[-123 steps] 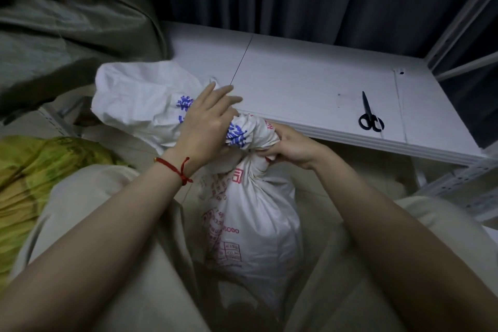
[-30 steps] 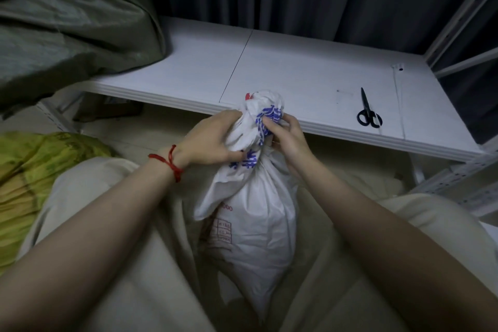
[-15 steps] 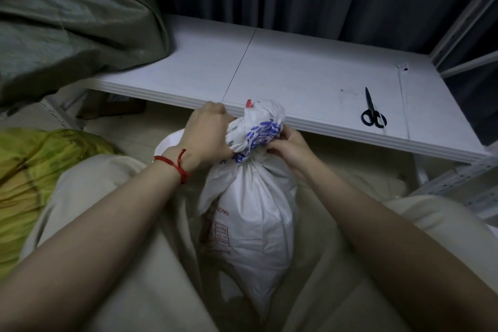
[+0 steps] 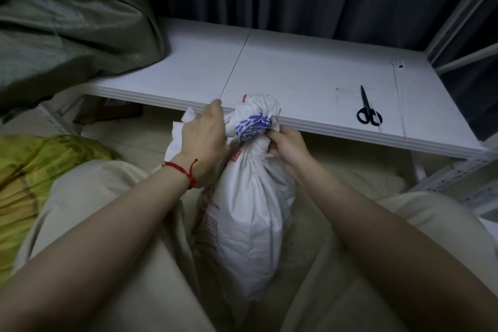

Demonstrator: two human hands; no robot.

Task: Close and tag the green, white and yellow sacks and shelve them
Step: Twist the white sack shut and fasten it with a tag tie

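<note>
A white sack [image 4: 248,213] with red and blue print stands upright on the floor between my knees. Its top is twisted into a knob above a narrow neck. My left hand [image 4: 206,135] grips the loose white flap of the sack on the left of the knob. My right hand [image 4: 287,144] pinches the gathered neck from the right. A green sack [image 4: 67,21] lies on the left end of the white shelf [image 4: 296,75]. A yellow sack [image 4: 32,170] lies on the floor at my left.
Black scissors [image 4: 368,110] lie on the right part of the shelf, near its front edge. White shelf uprights [image 4: 458,16] rise at the right. A dark curtain hangs behind the shelf. My knees flank the white sack.
The spread-out top of the white sack has been gathered and twisted into a knob. Over the last second my left hand has slid to the loose flap and my right has stayed at the neck.
</note>
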